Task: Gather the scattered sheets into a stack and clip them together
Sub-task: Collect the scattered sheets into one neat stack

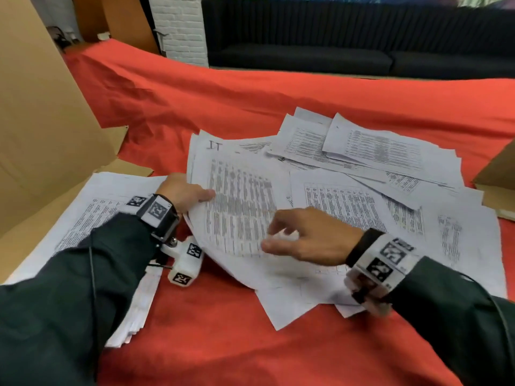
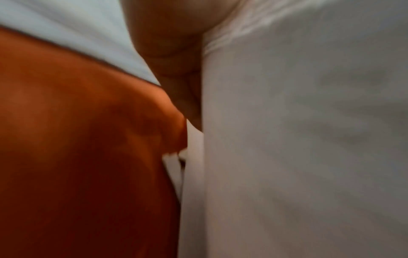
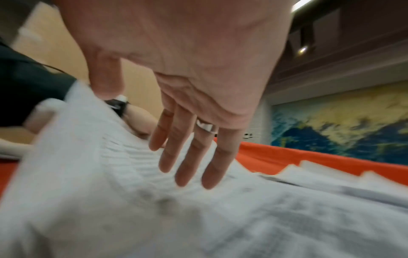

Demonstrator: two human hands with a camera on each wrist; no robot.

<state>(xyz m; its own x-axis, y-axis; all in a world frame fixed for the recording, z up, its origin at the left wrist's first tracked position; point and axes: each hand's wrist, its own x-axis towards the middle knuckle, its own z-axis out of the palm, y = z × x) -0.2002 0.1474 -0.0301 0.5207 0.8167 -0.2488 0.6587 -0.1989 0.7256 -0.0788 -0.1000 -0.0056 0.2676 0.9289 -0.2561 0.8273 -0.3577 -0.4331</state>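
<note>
Several printed white sheets (image 1: 370, 162) lie scattered over the red cloth (image 1: 237, 344). My left hand (image 1: 185, 195) pinches the left edge of a large table-printed sheet (image 1: 239, 207), thumb on top, and bends it upward. In the left wrist view that sheet (image 2: 309, 139) fills the right side beside my fingers (image 2: 172, 57). My right hand (image 1: 281, 235) hovers just above the same sheet with straight, spread fingers (image 3: 187, 157) and holds nothing. A gathered stack of sheets (image 1: 92, 213) lies under my left forearm. No clip shows.
A tall cardboard panel (image 1: 41, 112) stands at the left, with a flap on the cloth. Another cardboard box (image 1: 498, 179) sits at the right edge. A dark sofa (image 1: 348, 37) and a white brick pillar (image 1: 181, 26) stand beyond the table.
</note>
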